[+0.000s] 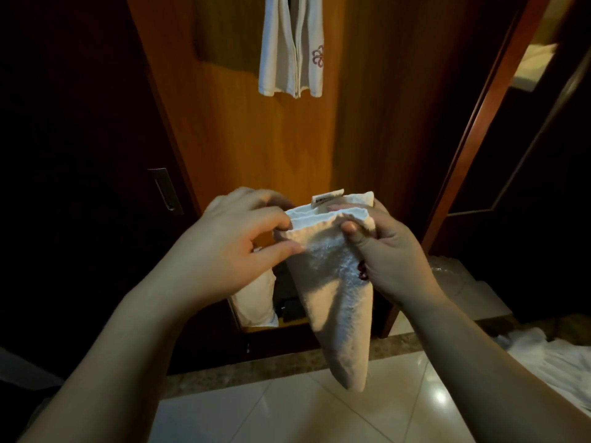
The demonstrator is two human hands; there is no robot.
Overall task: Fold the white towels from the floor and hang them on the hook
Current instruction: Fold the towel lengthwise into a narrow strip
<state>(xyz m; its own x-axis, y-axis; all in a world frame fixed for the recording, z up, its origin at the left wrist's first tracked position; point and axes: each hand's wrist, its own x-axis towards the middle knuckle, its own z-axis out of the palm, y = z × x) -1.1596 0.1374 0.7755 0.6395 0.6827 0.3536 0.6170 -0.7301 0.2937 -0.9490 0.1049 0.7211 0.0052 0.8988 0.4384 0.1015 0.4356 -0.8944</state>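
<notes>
Left of the folded white terry towel [332, 282], the left hand [224, 241] was in close, fingers curled and pinching the stacked top hems at the near corner, wrist angled in from below. The towel itself hung mid-air between both hands, in front of the orange-brown wooden door panel [256, 148] and above the pale glossy tiled floor [287, 417], its lower end tapering to a limp point. It looked soft and light, floppy rather than stiff, so the layers would likely slide apart unless taken by the hemmed top edge, where the small sewn label [326, 197] stood up. Right of the towel, the right hand [390, 251] gripped the far corner, thumb pressed on the front, fingers wrapped behind, forearm reaching up from the lower right. Higher on the door panel, a white towel with a pink flower emblem [292, 49] was already hanging; the hook was out of view. Far right of the held towel, more crumpled white cloth [550, 356] lay on the floor
</notes>
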